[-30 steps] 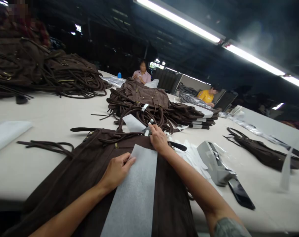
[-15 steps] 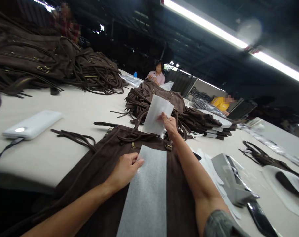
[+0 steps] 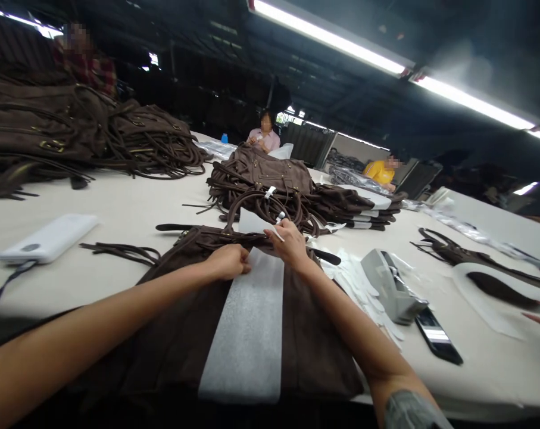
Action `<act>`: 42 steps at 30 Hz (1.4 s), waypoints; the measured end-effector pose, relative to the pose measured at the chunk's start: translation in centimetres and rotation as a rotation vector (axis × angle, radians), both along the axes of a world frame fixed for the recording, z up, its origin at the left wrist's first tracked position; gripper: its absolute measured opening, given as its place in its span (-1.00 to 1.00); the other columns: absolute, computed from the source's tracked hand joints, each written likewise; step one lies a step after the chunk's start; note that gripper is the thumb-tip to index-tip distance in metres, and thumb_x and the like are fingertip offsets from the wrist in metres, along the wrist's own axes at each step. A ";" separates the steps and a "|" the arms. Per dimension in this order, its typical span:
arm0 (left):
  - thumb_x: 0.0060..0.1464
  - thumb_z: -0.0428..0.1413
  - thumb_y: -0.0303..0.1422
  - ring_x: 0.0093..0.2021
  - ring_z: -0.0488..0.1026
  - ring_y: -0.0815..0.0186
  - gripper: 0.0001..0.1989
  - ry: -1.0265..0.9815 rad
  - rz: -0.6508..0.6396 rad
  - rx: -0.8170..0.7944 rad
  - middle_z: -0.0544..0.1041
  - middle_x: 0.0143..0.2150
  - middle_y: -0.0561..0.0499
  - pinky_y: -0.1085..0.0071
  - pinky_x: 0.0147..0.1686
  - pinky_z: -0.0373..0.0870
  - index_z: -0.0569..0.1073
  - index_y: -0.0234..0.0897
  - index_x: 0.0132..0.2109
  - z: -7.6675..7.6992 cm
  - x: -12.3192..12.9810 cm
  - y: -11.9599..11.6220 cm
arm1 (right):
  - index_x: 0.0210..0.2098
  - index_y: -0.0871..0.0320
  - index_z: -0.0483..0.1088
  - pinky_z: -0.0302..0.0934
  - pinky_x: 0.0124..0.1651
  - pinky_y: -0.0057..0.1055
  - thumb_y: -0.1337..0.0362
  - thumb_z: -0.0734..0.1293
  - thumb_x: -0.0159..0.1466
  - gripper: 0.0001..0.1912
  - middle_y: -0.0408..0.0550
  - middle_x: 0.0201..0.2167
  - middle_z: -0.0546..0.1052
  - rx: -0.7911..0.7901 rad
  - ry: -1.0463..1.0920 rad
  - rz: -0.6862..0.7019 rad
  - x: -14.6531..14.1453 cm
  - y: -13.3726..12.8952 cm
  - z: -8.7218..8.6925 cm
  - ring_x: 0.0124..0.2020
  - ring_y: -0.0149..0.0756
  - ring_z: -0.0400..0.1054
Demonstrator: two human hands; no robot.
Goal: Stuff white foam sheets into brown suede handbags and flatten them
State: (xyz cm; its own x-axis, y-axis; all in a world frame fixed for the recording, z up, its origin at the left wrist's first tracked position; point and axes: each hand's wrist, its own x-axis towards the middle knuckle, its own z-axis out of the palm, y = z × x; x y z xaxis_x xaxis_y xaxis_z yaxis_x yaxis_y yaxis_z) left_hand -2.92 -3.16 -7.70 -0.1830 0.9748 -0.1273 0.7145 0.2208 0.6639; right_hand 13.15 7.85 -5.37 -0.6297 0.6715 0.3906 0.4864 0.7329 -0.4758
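Observation:
A dark brown handbag point(image 3: 317, 339) lies flat at the table's near edge, its handles toward the far side. Down its middle runs a strip of white paper point(image 3: 247, 339), its lower end draped over the bag's near edge. My left hand point(image 3: 228, 262) is closed at the strip's upper left edge, fingertips curled under and partly hidden. Between the fingers of my right hand point(image 3: 291, 244) is the paper's upper part, bent near the bag's top and handles. A white tag shows just behind that hand.
Brown bags are stacked beyond point(image 3: 274, 170) and at left point(image 3: 28, 119). A white power bank point(image 3: 50, 238) with a cable lies left. Rightward are white paper pieces point(image 3: 354, 280), a grey tape dispenser point(image 3: 392, 286) and a phone point(image 3: 438, 336). Another person's fingers show at the right edge; others sit farther back.
My right hand has come down and nearer with the raised paper, which now folds low at the bag's top. My left hand's fingers have curled closer to the strip's upper end.

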 end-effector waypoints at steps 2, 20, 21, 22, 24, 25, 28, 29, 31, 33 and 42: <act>0.12 0.21 -0.22 -0.41 0.37 0.40 -0.73 0.035 -0.008 -0.060 0.42 -0.43 0.08 0.40 -0.33 0.38 0.43 -0.36 -0.36 0.4 -0.1 2.1 | -0.26 0.12 0.55 0.15 -0.01 -0.35 0.06 0.19 0.42 -0.63 0.07 -0.12 0.52 0.155 -0.181 -0.033 -1.0 -0.4 1.7 -0.02 -0.14 0.36; 0.00 0.11 -0.19 0.12 0.27 0.08 -0.74 -0.121 0.219 0.594 0.35 0.04 -0.15 0.13 0.24 0.18 0.53 -0.29 -0.43 -3.1 0.9 0.0 | -0.23 0.29 0.58 0.14 -0.40 -0.52 0.07 0.30 0.27 -0.61 -0.06 -0.42 0.55 -0.385 0.108 0.119 -2.1 2.6 -1.7 -0.45 -0.41 0.33; 0.03 0.10 -0.20 0.19 0.19 0.01 -0.75 -0.095 0.283 0.636 0.30 0.12 -0.17 0.07 0.30 0.08 0.56 -0.29 -0.39 -2.7 1.4 -0.3 | -0.27 0.29 0.59 0.13 -0.42 -0.51 0.04 0.33 0.23 -0.60 -0.07 -0.46 0.54 -0.422 0.104 0.161 -1.9 2.6 -1.6 -0.48 -0.42 0.31; 0.05 0.09 -0.22 0.25 0.11 -0.03 -0.75 -0.063 0.339 0.672 0.24 0.19 -0.17 0.02 0.34 -0.01 0.57 -0.29 -0.35 -2.3 1.7 -0.7 | -0.31 0.29 0.59 0.12 -0.44 -0.51 0.02 0.36 0.19 -0.59 -0.08 -0.49 0.52 -0.476 0.101 0.211 -1.5 2.6 -1.4 -0.51 -0.42 0.29; 0.08 0.07 -0.26 0.35 -0.03 -0.07 -0.77 -0.018 0.384 0.720 0.17 0.29 -0.13 0.00 0.38 -0.15 0.58 -0.27 -0.29 -1.5 2.1 -1.4 | -0.36 0.29 0.59 0.13 -0.44 -0.50 -0.02 0.42 0.10 -0.57 -0.09 -0.51 0.50 -0.619 0.112 0.322 -0.8 2.7 -0.8 -0.52 -0.43 0.28; 0.09 0.07 -0.28 0.37 -0.05 -0.04 -0.78 -0.032 0.367 0.713 0.19 0.30 -0.10 0.03 0.39 -0.17 0.58 -0.25 -0.29 -1.2 2.2 -1.6 | -0.37 0.29 0.58 0.14 -0.42 -0.49 -0.03 0.45 0.07 -0.56 -0.09 -0.51 0.50 -0.684 0.122 0.372 -0.4 2.9 -0.6 -0.52 -0.42 0.28; 0.04 0.09 -0.28 0.19 0.30 0.03 -0.80 -0.198 0.277 0.578 0.46 0.07 -0.08 0.14 0.27 0.15 0.58 -0.23 -0.35 -1.1 1.7 -1.9 | -0.37 0.28 0.57 0.17 -0.41 -0.48 -0.02 0.45 0.08 -0.58 -0.09 -0.51 0.49 -0.679 0.173 0.397 0.0 3.6 -0.5 -0.51 -0.41 0.30; 0.01 0.10 -0.26 0.06 0.41 0.05 -0.80 -0.263 0.273 0.520 0.52 -0.04 -0.08 0.17 0.16 0.27 0.58 -0.24 -0.39 -1.2 1.4 -1.9 | -0.32 0.28 0.57 0.19 -0.41 -0.48 0.00 0.41 0.13 -0.59 -0.09 -0.50 0.49 -0.602 0.195 0.356 0.0 3.8 -0.8 -0.51 -0.40 0.31; -0.05 0.14 -0.22 -0.13 0.49 0.09 -0.78 -0.346 0.319 0.452 0.56 -0.16 -0.09 0.21 -0.01 0.36 0.58 -0.27 -0.43 -1.7 0.7 -1.8 | -0.24 0.27 0.54 0.22 -0.40 -0.47 0.09 0.29 0.24 -0.64 -0.07 -0.47 0.51 -0.438 0.238 0.249 -0.3 4.3 -1.9 -0.49 -0.38 0.34; -0.12 0.17 -0.17 -0.15 0.50 0.09 -0.74 -0.424 0.374 0.427 0.57 -0.16 -0.11 0.24 -0.05 0.37 0.59 -0.29 -0.44 -2.0 0.3 -1.7 | -0.27 0.25 0.52 0.27 -0.34 -0.43 0.21 0.23 0.24 -0.71 -0.05 -0.44 0.53 -0.319 0.245 0.174 -0.7 4.6 -3.2 -0.43 -0.34 0.39; -0.28 0.25 0.02 -0.19 0.49 0.13 -0.53 -0.695 0.491 0.470 0.55 -0.11 -0.15 0.32 -0.21 0.42 0.55 -0.35 -0.41 -1.7 0.5 -2.0 | -0.44 0.17 0.47 0.24 -0.15 -0.37 0.34 0.33 0.17 -0.92 0.04 -0.24 0.51 -0.053 0.105 0.149 -1.8 2.1 -6.0 -0.21 -0.19 0.38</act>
State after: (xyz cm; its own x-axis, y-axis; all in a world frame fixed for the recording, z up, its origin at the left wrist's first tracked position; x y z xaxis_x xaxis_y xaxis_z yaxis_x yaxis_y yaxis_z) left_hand -2.38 -5.11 -9.37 -0.6140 0.7890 0.0223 0.0285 -0.0061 0.9996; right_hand 11.35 10.00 -11.39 -0.6811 0.5955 0.4261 0.3200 0.7654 -0.5583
